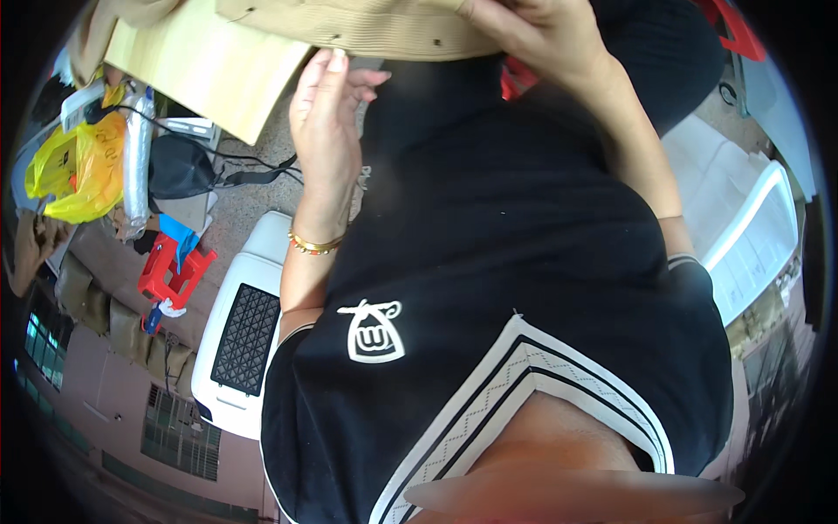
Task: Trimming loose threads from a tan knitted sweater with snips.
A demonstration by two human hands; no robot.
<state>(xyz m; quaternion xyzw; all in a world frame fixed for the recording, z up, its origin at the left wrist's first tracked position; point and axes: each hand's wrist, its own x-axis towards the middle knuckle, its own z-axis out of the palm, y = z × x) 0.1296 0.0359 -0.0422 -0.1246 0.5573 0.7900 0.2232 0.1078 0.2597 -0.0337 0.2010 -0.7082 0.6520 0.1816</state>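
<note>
A tan piece of fabric with a ribbed band [384,37] stretches across the top of the view above my lap, with a few small dark spots along it. My left hand [327,118] is at its lower edge, thumb against the band and the other fingers curled beneath. The right end of the fabric is gripped by my right hand [554,39], whose fingertips are partly cut off by the upper edge. More of the cloth runs out of view at the top.
Left of the fabric is a pale wooden board [205,65]. A yellow plastic bag [92,166], a black bag [179,166] with cords and a red stool [179,271] stand further left. A white chair-like item with a black mesh panel [249,341] is beside me.
</note>
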